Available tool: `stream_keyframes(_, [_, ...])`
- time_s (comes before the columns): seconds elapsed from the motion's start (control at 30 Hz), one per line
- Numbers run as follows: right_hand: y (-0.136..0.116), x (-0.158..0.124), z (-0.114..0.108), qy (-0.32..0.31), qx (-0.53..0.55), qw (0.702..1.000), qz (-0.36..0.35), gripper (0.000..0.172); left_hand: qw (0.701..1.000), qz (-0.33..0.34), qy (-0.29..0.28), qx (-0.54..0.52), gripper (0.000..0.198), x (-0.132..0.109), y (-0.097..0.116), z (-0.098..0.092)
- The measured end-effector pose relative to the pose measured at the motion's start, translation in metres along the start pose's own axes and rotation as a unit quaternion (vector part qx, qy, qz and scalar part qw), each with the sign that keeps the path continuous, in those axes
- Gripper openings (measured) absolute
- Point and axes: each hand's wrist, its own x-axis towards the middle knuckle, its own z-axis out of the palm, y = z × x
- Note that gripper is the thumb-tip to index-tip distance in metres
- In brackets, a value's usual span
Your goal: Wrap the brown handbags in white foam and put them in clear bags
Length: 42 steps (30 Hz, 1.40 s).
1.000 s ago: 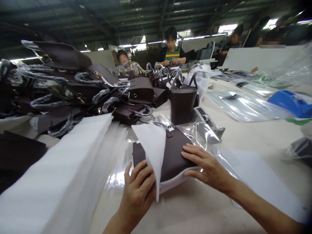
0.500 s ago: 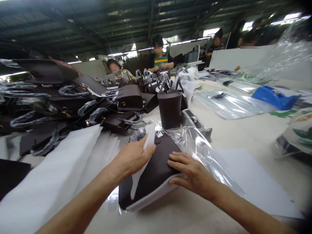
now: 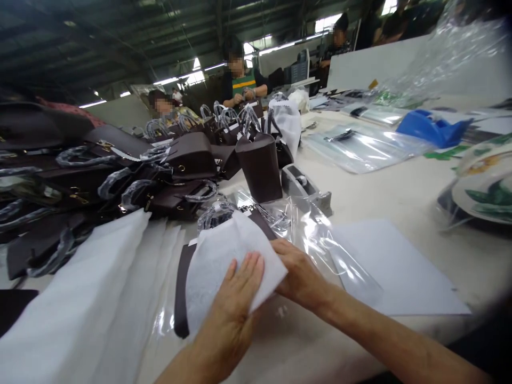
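A dark brown handbag (image 3: 182,290) lies flat in front of me, its plastic-wrapped handles (image 3: 216,214) pointing away. A thin white wrapping sheet (image 3: 216,256) covers most of its upper face. My left hand (image 3: 236,309) rests on this sheet, fingers stretched out and pressing it flat. At the bag's right side my right hand (image 3: 300,274) has its fingers curled around the edge, partly hidden by the sheet's corner. Clear plastic film (image 3: 320,234) spreads under and beyond the bag.
White foam sheets (image 3: 92,272) are stacked at left, below a heap of brown handbags (image 3: 188,154). An upright brown bag (image 3: 260,165) and a grey dispenser (image 3: 304,184) stand ahead. White card (image 3: 400,266), clear bags (image 3: 368,146) and a blue object (image 3: 434,128) lie right. Co-workers are behind.
The white sheet, held raised in my left hand before, now lies over the bag. My left hand has moved down and flattened on it; my right hand has shifted to the bag's edge.
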Motion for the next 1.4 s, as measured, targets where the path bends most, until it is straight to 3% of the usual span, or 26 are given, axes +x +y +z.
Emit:
stream_keyframes(0.07, [0.001, 0.001, 0.002, 0.002, 0.0, 1.0, 0.003, 0.01, 0.997, 0.04, 0.031, 0.065, 0.062, -0.005, -0.002, 0.016])
stream_keyframes(0.17, [0.006, 0.001, -0.004, -0.01, 0.012, 1.0, -0.015, 0.026, 0.986, 0.059, 0.069, 0.136, 0.061, -0.005, -0.005, 0.027])
stream_keyframes(0.3, [0.022, -0.001, -0.022, -0.099, 0.085, 0.99, -0.062, 0.041, 0.98, 0.056, 0.108, 0.157, 0.055, -0.005, -0.003, 0.029])
stream_keyframes(0.37, [0.029, -0.004, -0.028, -0.11, 0.115, 0.985, -0.061, 0.041, 0.982, 0.058, 0.1, 0.149, 0.057, -0.006, -0.002, 0.028])
stream_keyframes(0.5, [0.035, -0.006, -0.027, -0.075, 0.14, 0.986, -0.04, 0.034, 0.985, 0.085, 0.066, 0.131, 0.064, -0.007, -0.005, 0.022])
stream_keyframes(0.73, [0.037, -0.009, -0.018, -0.045, 0.14, 0.989, -0.014, 0.024, 0.991, 0.082, 0.094, 0.038, 0.058, -0.009, -0.013, 0.014])
stream_keyframes(0.83, [0.036, -0.014, -0.016, -0.022, 0.109, 0.992, -0.051, 0.017, 0.988, 0.104, 0.088, 0.077, 0.061, -0.009, -0.014, 0.019])
stream_keyframes(0.93, [0.034, -0.017, -0.013, -0.002, 0.014, 0.994, -0.109, 0.016, 0.988, 0.097, 0.07, 0.101, 0.062, -0.004, -0.011, 0.024])
stream_keyframes(1.07, [0.037, -0.016, -0.011, -0.012, -0.009, 0.984, -0.18, 0.02, 0.993, 0.067, 0.026, 0.092, 0.058, -0.002, -0.004, 0.014])
stream_keyframes(1.17, [0.039, -0.015, -0.008, 0.006, 0.017, 0.981, -0.194, 0.011, 0.997, 0.02, 0.012, 0.077, 0.06, -0.022, -0.006, 0.002])
stream_keyframes(1.3, [0.036, -0.017, -0.004, 0.023, 0.029, 0.98, -0.196, 0.015, 0.98, -0.085, 0.17, 0.059, 0.055, -0.074, -0.019, 0.001])
stream_keyframes(1.4, [0.033, -0.019, -0.001, 0.033, 0.025, 0.98, -0.194, 0.015, 0.972, -0.108, 0.204, 0.048, 0.042, -0.099, -0.031, 0.008])
